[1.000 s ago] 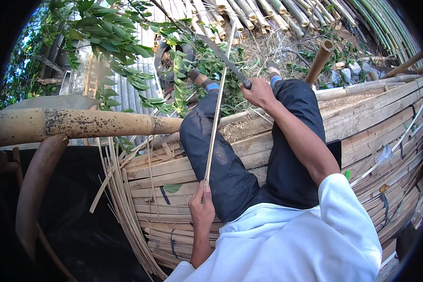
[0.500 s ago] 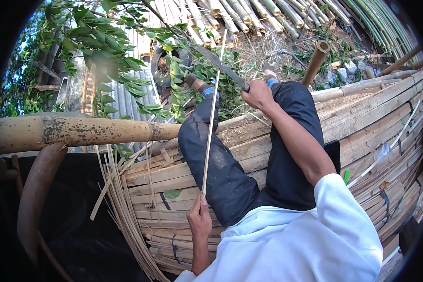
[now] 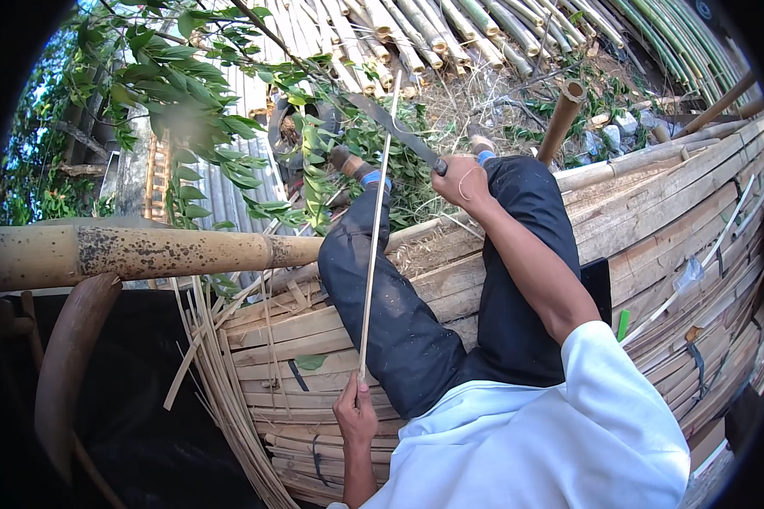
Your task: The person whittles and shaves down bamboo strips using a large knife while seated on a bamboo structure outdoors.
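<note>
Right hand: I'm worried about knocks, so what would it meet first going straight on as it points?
Going up-left along the knife, the right hand would probably meet the thin pale strip first, where it crosses the knife, though depth is unclear.

Left hand point(image 3: 356, 416) pinches; right hand point(image 3: 464, 181) (farther forward) clenched.

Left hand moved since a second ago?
Yes: the left hand has drawn back slightly, lower in view relative to the green leaf on the slats.

Strip point(image 3: 373, 254) drawn back (slightly).
</note>
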